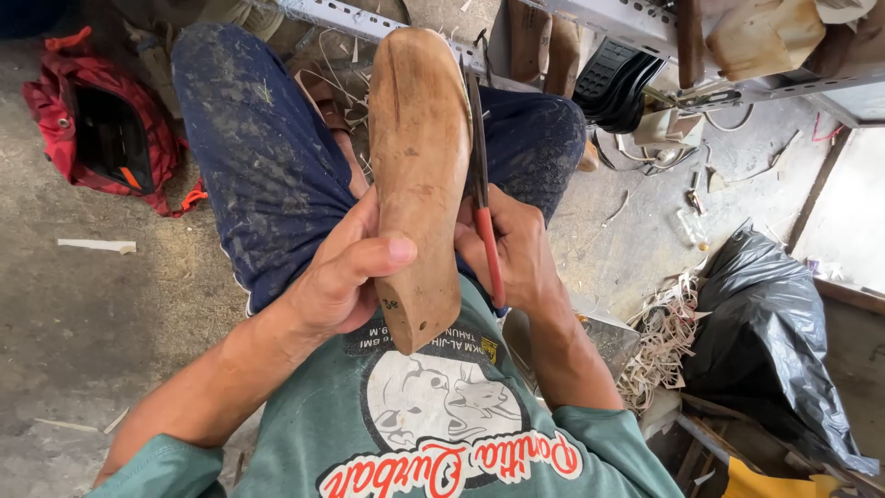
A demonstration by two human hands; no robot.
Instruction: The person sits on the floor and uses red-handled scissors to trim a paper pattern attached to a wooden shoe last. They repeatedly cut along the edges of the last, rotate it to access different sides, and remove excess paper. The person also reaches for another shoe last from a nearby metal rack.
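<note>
On the lap, the left hand [336, 277] clasps a smooth wooden shoe form [419, 175], thumb pressed across it. The right hand [516, 254] grips red-handled pliers [481, 198] against its edge. Beyond: dusty concrete floor [92, 314], red bag [106, 129], crumpled black plastic sack [770, 332].

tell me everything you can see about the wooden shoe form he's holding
The tan, foot-shaped wooden shoe form looks like bare, worn wood with dark smudges and a long groove near its left edge. It stands lengthwise over the lap, rounded toe pointing away, blunt heel end with a small hole nearest the chest. The left hand clasps its side, thumb across the face; red-handled pliers in the right hand meet its right edge.
</note>
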